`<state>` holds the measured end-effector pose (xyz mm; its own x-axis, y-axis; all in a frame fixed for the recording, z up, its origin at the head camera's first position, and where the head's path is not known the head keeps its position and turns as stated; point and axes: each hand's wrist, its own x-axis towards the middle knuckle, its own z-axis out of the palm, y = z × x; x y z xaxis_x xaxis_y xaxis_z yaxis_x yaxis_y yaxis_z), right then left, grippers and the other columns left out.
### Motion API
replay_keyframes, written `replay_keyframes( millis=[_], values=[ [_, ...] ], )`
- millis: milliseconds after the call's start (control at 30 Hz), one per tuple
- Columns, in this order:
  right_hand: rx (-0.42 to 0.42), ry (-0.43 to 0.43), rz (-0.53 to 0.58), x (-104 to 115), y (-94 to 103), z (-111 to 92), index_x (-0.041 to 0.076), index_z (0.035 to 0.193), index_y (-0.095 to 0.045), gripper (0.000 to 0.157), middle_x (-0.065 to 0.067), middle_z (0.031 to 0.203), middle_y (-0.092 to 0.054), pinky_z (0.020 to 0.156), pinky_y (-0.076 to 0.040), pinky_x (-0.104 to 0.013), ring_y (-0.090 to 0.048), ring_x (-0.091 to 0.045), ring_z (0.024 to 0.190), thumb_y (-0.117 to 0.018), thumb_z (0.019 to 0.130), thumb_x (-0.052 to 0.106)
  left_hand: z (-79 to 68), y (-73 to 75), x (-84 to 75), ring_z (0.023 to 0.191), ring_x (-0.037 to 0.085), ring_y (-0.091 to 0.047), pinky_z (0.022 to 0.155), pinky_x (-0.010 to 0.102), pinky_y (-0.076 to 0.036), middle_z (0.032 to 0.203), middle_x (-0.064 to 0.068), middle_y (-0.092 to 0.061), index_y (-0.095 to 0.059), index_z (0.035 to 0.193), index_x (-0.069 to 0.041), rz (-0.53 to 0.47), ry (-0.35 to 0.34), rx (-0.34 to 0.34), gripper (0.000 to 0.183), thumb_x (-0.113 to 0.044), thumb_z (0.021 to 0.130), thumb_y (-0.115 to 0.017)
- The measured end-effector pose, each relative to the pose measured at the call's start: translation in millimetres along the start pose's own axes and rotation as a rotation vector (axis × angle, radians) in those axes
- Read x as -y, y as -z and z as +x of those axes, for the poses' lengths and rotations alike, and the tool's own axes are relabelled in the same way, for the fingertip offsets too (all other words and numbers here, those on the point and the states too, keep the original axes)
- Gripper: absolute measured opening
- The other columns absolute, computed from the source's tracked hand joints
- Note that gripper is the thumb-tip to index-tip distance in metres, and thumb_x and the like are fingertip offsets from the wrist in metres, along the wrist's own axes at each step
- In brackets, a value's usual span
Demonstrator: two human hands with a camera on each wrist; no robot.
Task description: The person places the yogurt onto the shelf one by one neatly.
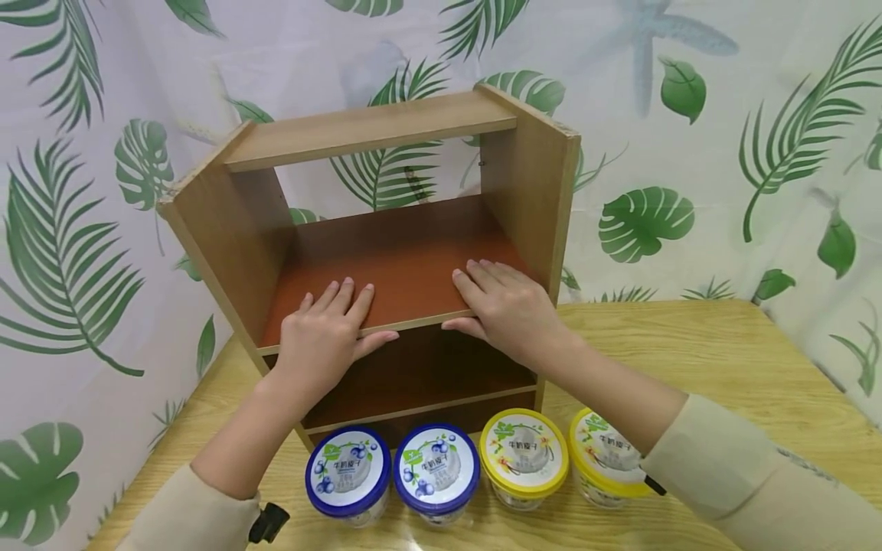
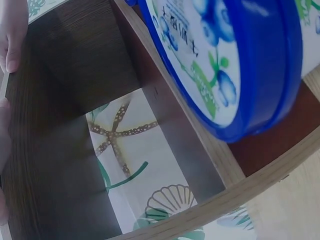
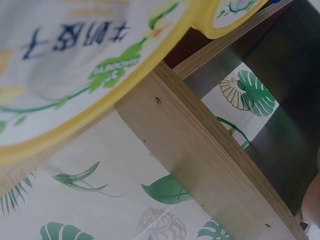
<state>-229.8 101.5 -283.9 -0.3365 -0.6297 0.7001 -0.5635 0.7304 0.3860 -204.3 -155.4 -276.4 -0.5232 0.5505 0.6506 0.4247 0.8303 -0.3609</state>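
Observation:
A small wooden shelf unit (image 1: 530,199) stands on the table, with a reddish-brown middle shelf board (image 1: 393,260). My left hand (image 1: 324,329) grips the board's front edge left of centre, fingers laid on top and thumb at the edge below. To the right, my right hand (image 1: 506,306) holds the same edge likewise, its fingers pointing inward. Near the unit's base stand two blue-lidded tubs (image 1: 347,467) with blueberry pictures. Two yellow-lidded tubs (image 1: 525,455) stand beside them, the outer one partly behind my right forearm. The left wrist view shows the board's dark underside (image 2: 55,150).
The unit's upper opening has no back panel, so the leaf-patterned cloth (image 1: 648,222) shows through. A top crosspiece (image 1: 372,130) spans the two side panels. The wood-grain table (image 1: 689,360) extends to the right, and cloth hangs along its back and sides.

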Motion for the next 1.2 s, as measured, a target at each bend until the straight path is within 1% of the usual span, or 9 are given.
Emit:
replay_keyframes(
  millis=[167,233,300,400,500,600,700,933,1200],
  values=[
    [-0.004,-0.008,-0.003,-2.3,2.3,-5.0,0.000,0.113,-0.066,0.060,-0.019,0.107,-0.068,0.088,-0.052,-0.041,-0.066,-0.033,0.101,-0.065,0.082,0.052,2.0,-1.7,-5.5,0.105,0.034,-0.063,0.081,0.050,-0.053,0.116,0.020,-0.064,-0.064,0.122,-0.007,0.003,0.004,0.018,0.071,-0.064,0.087,-0.043],
    [-0.004,-0.012,0.000,-3.3,3.2,-6.3,0.000,0.113,-0.066,0.060,-0.019,0.107,-0.068,0.089,-0.052,-0.041,-0.065,-0.034,0.101,-0.062,0.084,0.052,3.0,-3.0,-7.0,0.106,0.034,-0.063,0.082,0.050,-0.052,0.118,0.020,-0.064,-0.063,0.123,-0.007,0.000,0.010,0.025,0.071,-0.064,0.087,-0.041],
    [-0.003,-0.015,0.004,-4.5,3.9,-7.7,-0.001,0.113,-0.065,0.062,-0.020,0.107,-0.068,0.088,-0.052,-0.041,-0.065,-0.034,0.100,-0.051,0.089,0.055,4.0,-4.0,-8.4,0.108,0.034,-0.062,0.083,0.050,-0.052,0.119,0.020,-0.063,-0.063,0.124,-0.008,-0.006,0.017,0.036,0.071,-0.064,0.087,-0.041],
    [-0.011,-0.023,0.005,-6.5,4.5,-10.6,-0.001,0.112,-0.065,0.071,-0.020,0.106,-0.068,0.087,-0.052,-0.042,-0.066,-0.034,0.100,-0.031,0.095,0.058,6.3,-5.3,-10.5,0.109,0.034,-0.061,0.085,0.050,-0.051,0.121,0.019,-0.062,-0.062,0.125,-0.009,-0.021,0.019,0.049,0.071,-0.064,0.087,-0.039],
    [-0.019,-0.033,0.003,-8.4,5.3,-13.1,-0.001,0.112,-0.066,0.078,-0.020,0.106,-0.068,0.086,-0.052,-0.043,-0.066,-0.035,0.099,-0.019,0.095,0.059,9.3,-6.3,-12.7,0.110,0.033,-0.061,0.085,0.050,-0.051,0.122,0.019,-0.062,-0.061,0.126,-0.009,-0.028,0.015,0.054,0.068,-0.062,0.087,-0.046],
    [-0.018,-0.034,0.006,-10.3,6.6,-14.9,-0.002,0.112,-0.065,0.079,-0.021,0.106,-0.068,0.086,-0.053,-0.043,-0.066,-0.035,0.099,-0.019,0.096,0.059,12.0,-6.6,-14.9,0.110,0.034,-0.061,0.085,0.050,-0.051,0.121,0.019,-0.062,-0.062,0.126,-0.009,-0.032,0.015,0.057,0.065,-0.058,0.084,-0.058],
    [-0.021,-0.033,0.001,-12.7,8.5,-16.3,-0.002,0.111,-0.066,0.079,-0.021,0.105,-0.068,0.085,-0.053,-0.043,-0.066,-0.035,0.098,-0.018,0.096,0.059,15.4,-7.1,-17.0,0.110,0.033,-0.061,0.084,0.050,-0.052,0.121,0.019,-0.062,-0.062,0.125,-0.009,-0.036,0.014,0.049,0.064,-0.056,0.081,-0.064],
    [-0.037,-0.051,-0.002,-13.9,10.8,-19.6,-0.003,0.110,-0.066,0.081,-0.022,0.104,-0.068,0.084,-0.053,-0.044,-0.066,-0.036,0.097,-0.015,0.097,0.059,18.6,-10.7,-19.7,0.110,0.032,-0.062,0.084,0.050,-0.052,0.121,0.018,-0.063,-0.062,0.125,-0.010,-0.039,0.001,0.033,0.064,-0.057,0.082,-0.062],
    [-0.019,-0.067,0.015,-16.9,13.4,-23.9,-0.003,0.111,-0.066,0.082,-0.023,0.105,-0.068,0.083,-0.053,-0.045,-0.065,-0.037,0.098,-0.015,0.096,0.060,23.8,-10.4,-22.1,0.110,0.032,-0.061,0.084,0.049,-0.052,0.122,0.018,-0.062,-0.062,0.125,-0.010,-0.035,-0.015,0.061,0.064,-0.059,0.084,-0.058]
  ],
)
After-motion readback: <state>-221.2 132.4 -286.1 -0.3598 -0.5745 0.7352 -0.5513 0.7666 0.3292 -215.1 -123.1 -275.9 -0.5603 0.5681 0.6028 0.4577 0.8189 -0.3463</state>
